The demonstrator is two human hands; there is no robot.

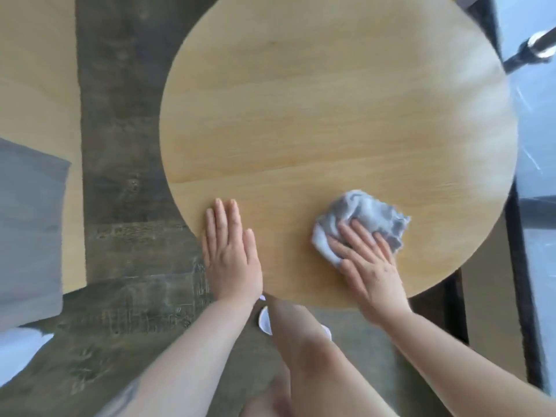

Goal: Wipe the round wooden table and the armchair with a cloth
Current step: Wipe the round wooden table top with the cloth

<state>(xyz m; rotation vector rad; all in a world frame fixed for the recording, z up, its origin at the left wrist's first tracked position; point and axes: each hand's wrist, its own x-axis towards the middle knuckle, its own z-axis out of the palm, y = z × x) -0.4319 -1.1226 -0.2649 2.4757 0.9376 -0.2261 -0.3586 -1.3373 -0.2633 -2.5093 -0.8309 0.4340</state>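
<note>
The round wooden table (pixel 331 115) fills the middle of the head view, light in colour and seen from above. A crumpled grey-white cloth (pixel 367 215) lies on its near right part. My right hand (pixel 367 260) presses flat on the near edge of the cloth, fingers spread over it. My left hand (pixel 231 254) rests palm down on the table's near left edge, fingers together and holding nothing. The armchair is at the left edge: a light wooden arm (pixel 36 85) and a grey cushion (pixel 27 224).
Dark wood-pattern floor (pixel 126 145) runs between the armchair and the table. A black metal pole with a shiny joint (pixel 538 49) stands at the upper right. A dark-framed glass surface (pixel 535 206) lies along the right. My legs and white shoes (pixel 264 320) are below the table edge.
</note>
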